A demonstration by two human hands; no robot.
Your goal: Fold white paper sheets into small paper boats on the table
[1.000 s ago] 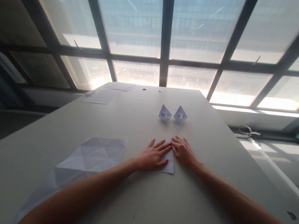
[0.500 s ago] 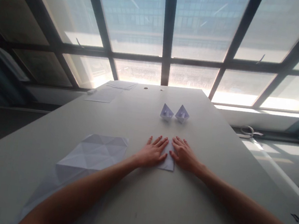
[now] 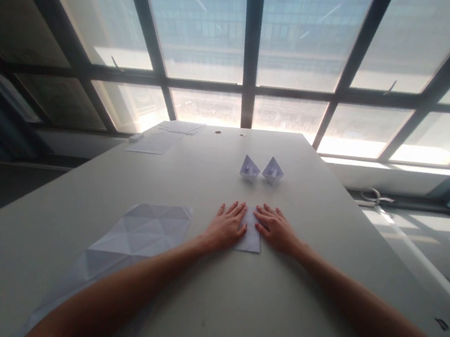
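Observation:
A small folded piece of white paper (image 3: 249, 241) lies flat on the table in front of me. My left hand (image 3: 226, 224) rests on its left side, palm down with fingers stretched out. Over its right edge lies my right hand (image 3: 275, 228), also flat, the fingers extended. Parts of the paper are hidden under both hands. Beyond them stand two folded paper boats, a left one (image 3: 250, 169) and a right one (image 3: 273, 171), side by side.
A large creased paper sheet (image 3: 147, 230) lies to the left, partly under my left forearm. Several flat sheets (image 3: 152, 142) are at the table's far left. The white table (image 3: 292, 319) reaches toward the windows (image 3: 299, 35). A small dark object (image 3: 441, 324) is at the right.
My left hand has shifted slightly left, so more of the folded paper shows between the hands. The right hand stays nearly in place. The whole view has moved a little.

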